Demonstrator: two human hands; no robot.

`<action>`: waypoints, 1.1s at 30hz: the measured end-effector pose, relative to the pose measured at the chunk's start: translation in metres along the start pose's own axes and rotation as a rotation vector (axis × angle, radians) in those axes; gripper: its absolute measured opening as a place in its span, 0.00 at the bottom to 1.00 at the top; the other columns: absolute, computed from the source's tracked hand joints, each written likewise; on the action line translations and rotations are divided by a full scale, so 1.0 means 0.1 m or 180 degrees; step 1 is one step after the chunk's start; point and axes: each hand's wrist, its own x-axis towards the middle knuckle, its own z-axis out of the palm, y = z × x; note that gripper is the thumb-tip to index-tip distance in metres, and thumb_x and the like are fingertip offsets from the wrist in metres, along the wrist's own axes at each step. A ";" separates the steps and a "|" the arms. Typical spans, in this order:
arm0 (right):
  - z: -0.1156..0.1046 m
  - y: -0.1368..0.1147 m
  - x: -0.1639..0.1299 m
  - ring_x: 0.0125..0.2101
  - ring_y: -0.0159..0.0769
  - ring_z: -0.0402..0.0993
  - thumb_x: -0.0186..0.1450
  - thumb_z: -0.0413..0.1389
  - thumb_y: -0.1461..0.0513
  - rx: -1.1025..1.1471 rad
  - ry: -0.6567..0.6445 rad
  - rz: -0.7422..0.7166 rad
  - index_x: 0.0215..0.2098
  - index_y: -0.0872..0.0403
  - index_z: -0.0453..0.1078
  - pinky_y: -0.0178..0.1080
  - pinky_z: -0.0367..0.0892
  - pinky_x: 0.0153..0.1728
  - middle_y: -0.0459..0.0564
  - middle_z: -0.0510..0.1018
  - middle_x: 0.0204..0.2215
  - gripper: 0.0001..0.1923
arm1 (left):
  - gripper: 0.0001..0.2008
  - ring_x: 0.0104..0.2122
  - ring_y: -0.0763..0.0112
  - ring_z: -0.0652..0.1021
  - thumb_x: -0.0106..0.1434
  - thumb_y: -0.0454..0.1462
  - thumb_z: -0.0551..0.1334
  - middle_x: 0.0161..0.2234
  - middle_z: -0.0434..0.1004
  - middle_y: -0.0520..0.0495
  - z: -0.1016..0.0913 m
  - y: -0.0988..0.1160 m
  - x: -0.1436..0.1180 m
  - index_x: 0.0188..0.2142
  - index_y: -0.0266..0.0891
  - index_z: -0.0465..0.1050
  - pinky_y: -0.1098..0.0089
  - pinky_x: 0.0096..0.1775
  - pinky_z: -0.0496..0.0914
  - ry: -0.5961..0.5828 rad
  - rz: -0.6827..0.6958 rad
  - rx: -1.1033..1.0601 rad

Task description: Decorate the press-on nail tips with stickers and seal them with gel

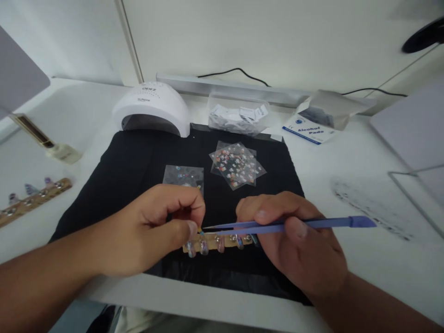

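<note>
My right hand (298,240) grips purple-blue tweezers (333,223), their pointed tips aimed left. Between the thumb and forefinger of my left hand (159,226) is a tiny yellow-and-blue nail sticker (200,231), close to the tweezer tips; whether they touch it I cannot tell. Just below lies a wooden nail display strip (228,241) with silver studs and several shiny false nails (204,246). My right hand covers its right end. A clear sticker sheet (183,174) lies beyond my left hand, partly covered by it.
On the black cloth (138,157) lie overlapping clear sticker sheets (237,164). Behind stand a white nail lamp (151,104), a clear box of packets (239,113) and an alcohol pad box (312,125). A polish bottle (62,151) and another nail strip (38,199) are at left.
</note>
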 end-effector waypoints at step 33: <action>0.02 0.04 0.03 0.21 0.35 0.75 0.68 0.57 0.58 0.0089 -0.0108 0.0023 0.35 0.52 0.81 0.39 0.70 0.23 0.47 0.80 0.23 0.10 | 0.03 0.24 0.75 0.63 0.60 0.35 0.55 0.23 0.62 0.56 -0.04 0.02 0.02 0.30 0.40 0.65 0.72 0.25 0.56 0.0187 0.0194 0.0210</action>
